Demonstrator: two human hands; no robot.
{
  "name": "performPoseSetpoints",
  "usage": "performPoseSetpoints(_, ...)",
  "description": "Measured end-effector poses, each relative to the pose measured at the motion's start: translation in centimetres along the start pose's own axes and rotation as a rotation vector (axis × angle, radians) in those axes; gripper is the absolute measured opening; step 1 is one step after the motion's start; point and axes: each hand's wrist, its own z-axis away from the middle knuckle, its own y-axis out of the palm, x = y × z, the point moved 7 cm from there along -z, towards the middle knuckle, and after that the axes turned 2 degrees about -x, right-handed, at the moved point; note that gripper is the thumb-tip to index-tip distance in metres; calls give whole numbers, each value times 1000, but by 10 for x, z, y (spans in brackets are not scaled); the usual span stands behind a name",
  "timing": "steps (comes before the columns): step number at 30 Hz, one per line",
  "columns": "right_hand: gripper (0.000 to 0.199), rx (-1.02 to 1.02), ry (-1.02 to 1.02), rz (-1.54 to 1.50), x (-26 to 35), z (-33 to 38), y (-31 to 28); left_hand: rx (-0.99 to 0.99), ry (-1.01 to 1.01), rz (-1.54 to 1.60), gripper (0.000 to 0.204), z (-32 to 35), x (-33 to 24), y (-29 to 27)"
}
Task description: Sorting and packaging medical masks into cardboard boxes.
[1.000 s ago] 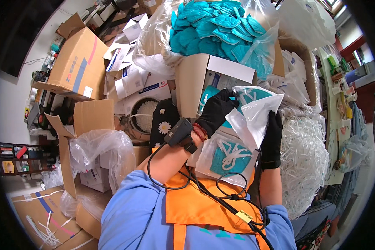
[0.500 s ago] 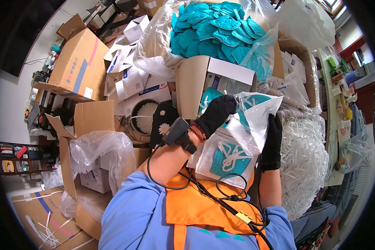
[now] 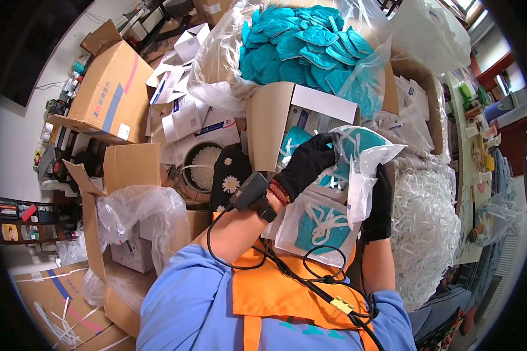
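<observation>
A person's left hand in a black fabric glove (image 3: 310, 162) and right hand in a matching black glove (image 3: 380, 202) hold up a crinkled clear-and-white plastic pouch (image 3: 363, 173) in front of the chest. A teal fabric mask with white straps (image 3: 372, 139) shows in its upper part. The left fingers are bent together at the pouch's left edge, gripping it; the right fingers are partly hidden behind its right side, so how far they are closed cannot be told. Just below, on the lap, lies a second flat clear pouch (image 3: 295, 243) holding another teal mask with white straps (image 3: 305, 233). Directly beyond the hands stands an open white cardboard box (image 3: 325, 100) with teal masks inside. Farther away, teal masks are heaped in a large clear plastic liner (image 3: 214, 67). Beside the right arm is a bulging clear bag of tangled white straps (image 3: 424, 234).
</observation>
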Motion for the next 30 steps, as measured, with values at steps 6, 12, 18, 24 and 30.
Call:
performPoseSetpoints(6, 38, -117, -49, 135, -12, 1, -10, -5, -67, -119, 30, 2, -5, -2)
performPoseSetpoints(12, 38, -266, -71, 369, -36, 2, -41, -13, -88, 28, 24, 1, 14, -9)
performPoseSetpoints(18, 38, -261, -78, 694, -6, -1, -8, -221, 12, 403, 22, -5, 54, -45)
performPoseSetpoints(24, 45, -448, -33, 502, -8, -6, -29, -159, 569, -958, 20, -2, -4, -28)
performPoseSetpoints(30, 45, -782, -338, 1182, 69, 21, -144, -319, -113, -366, 28, -15, -26, -75)
